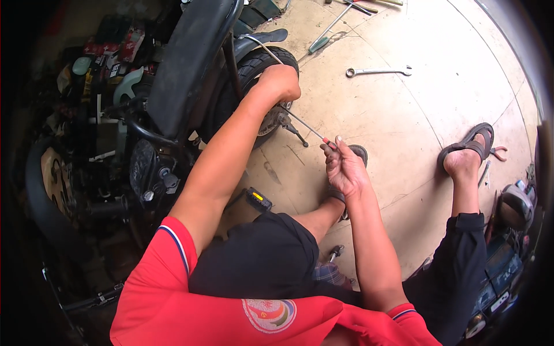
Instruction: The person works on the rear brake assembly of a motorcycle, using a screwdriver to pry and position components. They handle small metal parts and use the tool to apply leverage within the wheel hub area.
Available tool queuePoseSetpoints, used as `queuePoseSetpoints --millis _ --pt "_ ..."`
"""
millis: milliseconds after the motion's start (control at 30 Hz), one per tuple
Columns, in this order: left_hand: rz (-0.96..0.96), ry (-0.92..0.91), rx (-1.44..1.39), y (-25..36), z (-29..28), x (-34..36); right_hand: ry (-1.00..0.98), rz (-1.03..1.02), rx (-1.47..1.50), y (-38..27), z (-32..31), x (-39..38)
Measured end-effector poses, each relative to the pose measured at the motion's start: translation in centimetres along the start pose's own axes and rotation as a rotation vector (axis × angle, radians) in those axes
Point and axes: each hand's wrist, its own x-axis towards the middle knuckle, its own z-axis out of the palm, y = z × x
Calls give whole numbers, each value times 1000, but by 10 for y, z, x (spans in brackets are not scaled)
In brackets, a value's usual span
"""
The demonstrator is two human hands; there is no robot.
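so, right hand (344,171) pinches a screwdriver (329,143) reaching toward the left hand (281,83) — whose grip is hidden

We cannot read any words surely; we see round, pale-edged, multicoloured emblem (269,315) on red, short-sleeved fabric shirt (179,314).

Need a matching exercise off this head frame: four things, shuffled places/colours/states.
Column one:
1. Wrench
2. Long-shafted tool
3. Left hand
4. Shirt

Column two:
A. Overlaps the tyre in this view
B. Red, striped cuffs
C. Held in the right hand's fingers
D. Lying on the floor

Pairs: 1-D, 2-C, 3-A, 4-B
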Motion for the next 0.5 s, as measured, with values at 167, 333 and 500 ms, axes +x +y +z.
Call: queuePoseSetpoints --millis 167,333,500 --pt "27 -2 20 1 0 -1 157 -130 -235 -10 35 -24" --pt "4 5 3 -1 -4 -1 33 -292 -712 -6 27 -32" --pt "22 0 12 11 -5 3 305 -735 -1465 -12 18 -35"
